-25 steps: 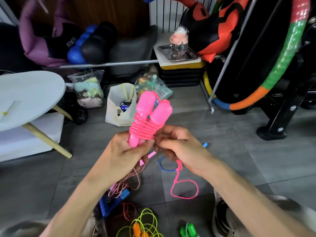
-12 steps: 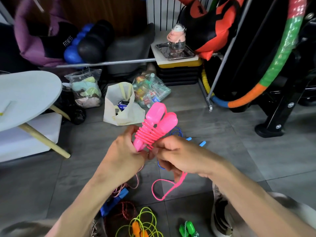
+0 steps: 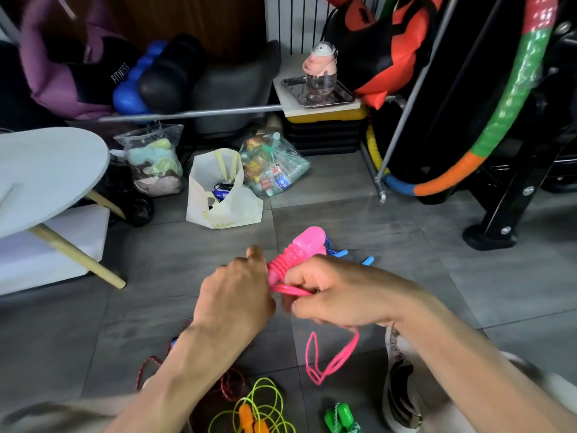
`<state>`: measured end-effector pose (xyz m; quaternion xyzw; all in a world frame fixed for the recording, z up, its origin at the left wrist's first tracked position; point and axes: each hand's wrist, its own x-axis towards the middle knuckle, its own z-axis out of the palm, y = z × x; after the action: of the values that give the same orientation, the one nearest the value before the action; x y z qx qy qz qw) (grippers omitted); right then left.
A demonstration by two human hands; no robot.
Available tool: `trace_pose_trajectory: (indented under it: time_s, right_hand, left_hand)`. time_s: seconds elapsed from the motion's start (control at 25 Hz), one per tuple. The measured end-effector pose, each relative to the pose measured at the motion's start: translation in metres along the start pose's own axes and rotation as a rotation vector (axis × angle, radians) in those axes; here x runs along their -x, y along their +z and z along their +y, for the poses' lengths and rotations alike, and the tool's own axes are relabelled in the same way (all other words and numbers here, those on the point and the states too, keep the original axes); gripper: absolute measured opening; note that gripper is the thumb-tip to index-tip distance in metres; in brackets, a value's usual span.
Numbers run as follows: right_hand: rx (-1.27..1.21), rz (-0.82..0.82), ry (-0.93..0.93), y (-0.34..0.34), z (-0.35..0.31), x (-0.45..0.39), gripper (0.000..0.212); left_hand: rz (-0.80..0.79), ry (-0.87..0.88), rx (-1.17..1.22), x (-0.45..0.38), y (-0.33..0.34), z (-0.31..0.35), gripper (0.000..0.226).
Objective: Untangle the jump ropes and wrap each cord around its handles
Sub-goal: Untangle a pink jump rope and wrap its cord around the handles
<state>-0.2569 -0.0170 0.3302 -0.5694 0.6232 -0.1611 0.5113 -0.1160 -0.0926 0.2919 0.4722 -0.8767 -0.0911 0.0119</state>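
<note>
pink handles' (image 3: 307, 245) lower ends hidden behind hands, green handles (image 3: 340, 418) cropped

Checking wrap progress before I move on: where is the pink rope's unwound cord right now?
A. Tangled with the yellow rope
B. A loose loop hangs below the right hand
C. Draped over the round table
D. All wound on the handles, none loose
B: a loose pink cord loop hangs below the right hand, while coils already sit on the pink handles that both hands, left hand included, grip.
</note>
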Motion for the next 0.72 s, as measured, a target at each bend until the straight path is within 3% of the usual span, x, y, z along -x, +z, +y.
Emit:
trace_pose_trajectory:
  time_s: [0.12,0.2,0.32,0.52,0.72]
  right_hand:
    - [0.326,0.203,-0.103,-0.011,-0.002,-0.002,0.016]
    - [0.573,0.345,-0.155,-0.014,-0.003,-0.003,0.009]
    - [0.701,0.479,-0.182,-0.024,-0.001,-0.002,0.023]
    - [0.648,0.351,-0.277,-0.035,0.004,-0.005,0.029]
    - [0.558,0.232,-0.223,-0.033,0.007,-0.011,0.043]
  left_hand:
    - [0.02,0.026,-0.096,-0.001,0.007,0.003,0.028]
    - [-0.003,0.083,-0.146,0.0,0.008,0.003,0.022]
    - [-0.059,0.135,-0.151,0.003,0.007,0.004,0.014]
    - [-0.098,0.187,-0.2,0.006,0.006,0.007,0.016]
    - [-0.089,0.331,-0.242,0.017,0.008,0.02,0.02]
